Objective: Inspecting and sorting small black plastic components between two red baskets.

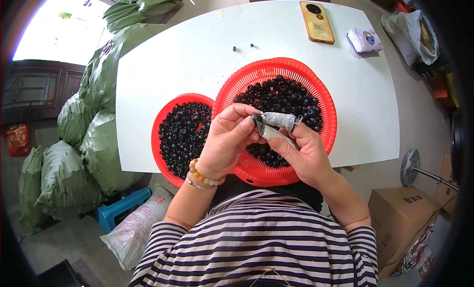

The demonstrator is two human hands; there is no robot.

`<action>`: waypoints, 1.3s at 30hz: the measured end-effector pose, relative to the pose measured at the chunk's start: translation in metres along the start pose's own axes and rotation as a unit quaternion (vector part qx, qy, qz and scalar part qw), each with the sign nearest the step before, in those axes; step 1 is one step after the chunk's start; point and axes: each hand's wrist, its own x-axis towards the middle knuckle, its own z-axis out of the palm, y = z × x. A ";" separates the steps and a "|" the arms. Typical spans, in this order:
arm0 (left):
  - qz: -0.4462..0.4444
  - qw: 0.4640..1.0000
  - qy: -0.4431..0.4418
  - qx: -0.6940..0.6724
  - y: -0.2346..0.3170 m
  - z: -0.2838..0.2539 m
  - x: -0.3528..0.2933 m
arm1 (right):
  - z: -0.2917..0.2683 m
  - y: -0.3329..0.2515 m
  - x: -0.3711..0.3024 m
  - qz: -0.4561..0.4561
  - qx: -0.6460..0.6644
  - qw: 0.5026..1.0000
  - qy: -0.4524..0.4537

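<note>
My left hand point(228, 138) pinches a small round black part point(256, 117) between thumb and fingertips. In my right hand point(307, 153) is a short knife point(274, 134) with a pale wrapped handle, its dark blade touching or very close to the black part. A grey knitted finger cover point(279, 120) sits over my right index finger. Both hands are above a large red slotted basket point(327, 109) filled with similar black hollow parts point(284, 92). At its left a smaller red basin point(157, 139) holds more black parts point(183, 131). The basket's lower middle is partly hidden by my hands.
The white table point(163, 65) carries two tiny dark bits point(234, 49), a yellow phone point(317, 23) and a tissue pack point(365, 40). Green sacks point(69, 178) and a blue stool point(121, 208) stand left. A cardboard box point(402, 223) and a round-based stand point(410, 167) are right.
</note>
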 end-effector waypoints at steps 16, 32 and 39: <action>0.061 0.994 0.042 0.086 -0.005 0.000 0.003 | 0.006 0.011 0.001 -0.023 -0.019 0.999 0.040; 0.055 0.998 0.003 -0.014 -0.006 0.000 0.007 | 0.008 0.001 0.007 0.007 0.033 0.999 0.029; 0.019 0.999 -0.008 -0.029 -0.004 -0.005 0.007 | -0.002 -0.004 0.005 -0.001 -0.014 1.000 0.008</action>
